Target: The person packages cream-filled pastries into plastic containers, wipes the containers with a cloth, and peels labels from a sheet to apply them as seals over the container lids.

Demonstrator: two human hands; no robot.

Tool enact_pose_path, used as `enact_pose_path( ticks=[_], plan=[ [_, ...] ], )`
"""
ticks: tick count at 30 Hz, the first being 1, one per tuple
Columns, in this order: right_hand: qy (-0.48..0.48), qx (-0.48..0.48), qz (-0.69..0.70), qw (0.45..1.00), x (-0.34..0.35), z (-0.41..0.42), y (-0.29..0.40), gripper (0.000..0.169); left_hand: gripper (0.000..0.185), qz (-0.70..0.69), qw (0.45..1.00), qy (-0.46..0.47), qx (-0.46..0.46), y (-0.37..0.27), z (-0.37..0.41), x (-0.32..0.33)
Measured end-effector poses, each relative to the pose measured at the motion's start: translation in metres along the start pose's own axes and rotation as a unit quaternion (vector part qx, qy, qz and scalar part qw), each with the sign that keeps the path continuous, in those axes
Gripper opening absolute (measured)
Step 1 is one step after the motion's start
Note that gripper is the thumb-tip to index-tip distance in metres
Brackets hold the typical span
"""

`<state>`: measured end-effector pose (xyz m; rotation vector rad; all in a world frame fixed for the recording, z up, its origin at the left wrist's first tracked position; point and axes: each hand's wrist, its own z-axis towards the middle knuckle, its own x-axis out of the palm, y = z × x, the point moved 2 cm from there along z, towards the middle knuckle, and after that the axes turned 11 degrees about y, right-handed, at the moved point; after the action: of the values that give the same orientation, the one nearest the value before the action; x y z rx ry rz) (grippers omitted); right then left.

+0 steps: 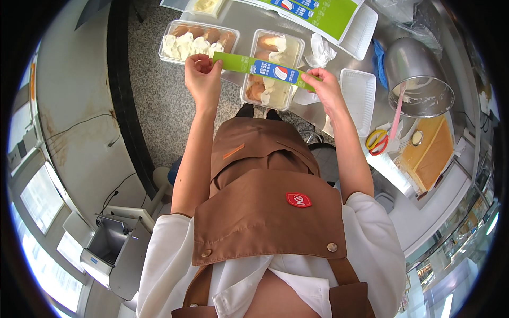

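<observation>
Stretched between both hands is a green printed paper strip (274, 71) with a blue patch that bears writing. My left hand (203, 79) pinches its left end, and my right hand (324, 85) grips the right end. Directly beneath the strip is a clear plastic box (292, 47) with cream-topped pastry pieces, partly covered by the strip. To the left of it, close beyond my left hand, another clear box (234, 33) contains brown rolls with white cream (187, 45) on top. Whether the strip touches the box below cannot be seen.
A sheet of green labels (338, 20) lies at the back. White trays (358, 101), crumpled paper (320, 51) and a steel mixing bowl (413, 71) with a pink spatula (397, 113) stand on the right. Nearer are scissors (377, 141) and a sheet cake (429, 153).
</observation>
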<state>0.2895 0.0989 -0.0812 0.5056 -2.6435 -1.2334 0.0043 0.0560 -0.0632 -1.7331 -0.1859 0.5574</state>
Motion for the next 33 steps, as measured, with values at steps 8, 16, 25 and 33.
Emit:
enact_pose_path(
  ticks=[8, 16, 25, 33],
  plan=[
    [-0.002, -0.004, 0.004, 1.0, -0.0001, 0.0023, -0.0002, 0.018, 0.028, 0.027, 1.0, 0.0, 0.009, -0.0004, 0.0012, 0.0021],
    [0.006, 0.01, -0.014, 1.0, -0.002, 0.0055, -0.0026, 0.023, 0.027, 0.048, 0.999, -0.005, 0.017, 0.0045, 0.0024, 0.0019],
    [0.01, 0.017, -0.024, 1.0, -0.0024, 0.0079, -0.0001, 0.025, 0.028, 0.055, 0.998, -0.009, 0.01, 0.0054, 0.0029, 0.0021],
    [0.011, 0.017, -0.021, 1.0, -0.0011, 0.0095, 0.0036, 0.024, 0.027, 0.056, 0.998, -0.009, 0.008, 0.0066, 0.0043, 0.0016]
  ],
)
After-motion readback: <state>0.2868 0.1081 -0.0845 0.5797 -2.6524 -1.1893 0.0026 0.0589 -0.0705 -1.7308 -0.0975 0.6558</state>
